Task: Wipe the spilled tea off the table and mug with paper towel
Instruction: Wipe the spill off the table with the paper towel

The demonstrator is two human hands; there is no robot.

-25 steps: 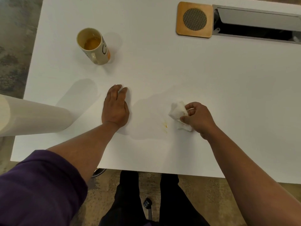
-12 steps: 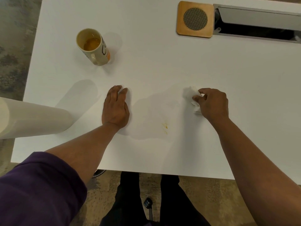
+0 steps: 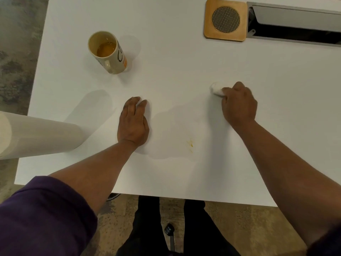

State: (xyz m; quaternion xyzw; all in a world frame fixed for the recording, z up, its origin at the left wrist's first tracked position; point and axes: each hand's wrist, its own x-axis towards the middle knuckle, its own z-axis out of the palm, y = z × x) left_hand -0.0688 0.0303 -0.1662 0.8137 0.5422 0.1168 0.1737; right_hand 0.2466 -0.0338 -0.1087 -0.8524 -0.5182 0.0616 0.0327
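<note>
White table (image 3: 184, 71) fills the view from above. Your right hand (image 3: 239, 103) grips a wadded paper towel (image 3: 215, 89), pressing it on the tabletop beyond one small yellow tea stain (image 3: 190, 144), which lies nearer you between your arms. Your left hand (image 3: 133, 122) rests flat, fingers straight. You appear to be mid-wipe on the table; next, bring the wad back over the stain, then do the mug. Count: one mug (image 3: 108, 52) with tea at far left, one paper towel roll (image 3: 40, 137), one wooden coaster (image 3: 225, 20).
</note>
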